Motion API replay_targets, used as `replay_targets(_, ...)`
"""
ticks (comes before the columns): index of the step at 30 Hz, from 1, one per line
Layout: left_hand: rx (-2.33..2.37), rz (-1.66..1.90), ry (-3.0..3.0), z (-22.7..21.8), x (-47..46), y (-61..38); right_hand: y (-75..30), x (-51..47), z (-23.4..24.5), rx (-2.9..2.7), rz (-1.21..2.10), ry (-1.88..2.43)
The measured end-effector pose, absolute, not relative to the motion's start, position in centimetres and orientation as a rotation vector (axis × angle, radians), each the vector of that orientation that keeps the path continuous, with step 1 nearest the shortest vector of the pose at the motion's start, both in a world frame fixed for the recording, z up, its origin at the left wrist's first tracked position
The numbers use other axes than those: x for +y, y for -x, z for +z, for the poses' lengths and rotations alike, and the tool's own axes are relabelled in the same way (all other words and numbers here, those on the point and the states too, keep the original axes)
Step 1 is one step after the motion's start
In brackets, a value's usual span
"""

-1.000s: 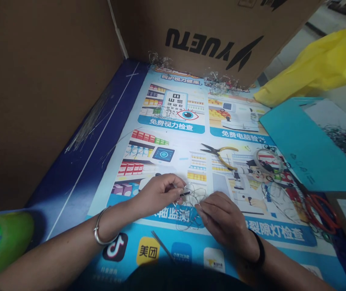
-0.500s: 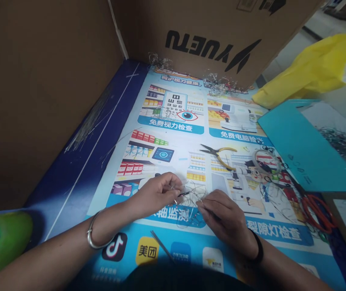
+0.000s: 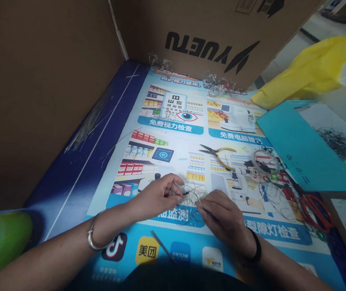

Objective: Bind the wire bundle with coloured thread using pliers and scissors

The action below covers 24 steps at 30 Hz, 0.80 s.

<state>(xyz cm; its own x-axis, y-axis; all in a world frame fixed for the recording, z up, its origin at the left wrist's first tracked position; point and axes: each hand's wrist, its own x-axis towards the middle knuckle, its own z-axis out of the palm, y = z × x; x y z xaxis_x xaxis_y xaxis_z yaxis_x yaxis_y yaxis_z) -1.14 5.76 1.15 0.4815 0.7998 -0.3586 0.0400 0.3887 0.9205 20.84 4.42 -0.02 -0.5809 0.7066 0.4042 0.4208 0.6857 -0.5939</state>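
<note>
Both hands are closed on a loose tangle of thin wire point(image 3: 193, 193) above the printed poster point(image 3: 173, 141). My left hand point(image 3: 162, 194) pinches one side of it between thumb and fingers, where a small dark piece shows by the fingertips. From the other side, my right hand point(image 3: 223, 212) grips the wire with thumb and forefinger. What exactly lies inside each pinch is too small to make out. Yellow-handled pliers point(image 3: 219, 155) lie open beyond my right hand. A thin metal rod point(image 3: 162, 245) rests nearer to my body.
Cardboard panels point(image 3: 212, 36) stand at the back and left. Wire clumps point(image 3: 221, 85) sit along the back panel, and straight wires point(image 3: 86, 127) lie at left. On the right are a tape roll point(image 3: 266, 161), red-handled scissors point(image 3: 315, 212), a blue folder point(image 3: 306, 149) and a yellow bag point(image 3: 309, 74).
The left fingers have shifted slightly on the wire, and the dark piece has moved a little. My right hand stays nearly in place.
</note>
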Motion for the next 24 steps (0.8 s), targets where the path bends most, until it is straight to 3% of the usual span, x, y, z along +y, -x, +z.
replay_targets(24,1.109,0.426,-1.162,2.4,5.9,1.2,-20.9,4.4,0.3,-2.277,0.495,0.816)
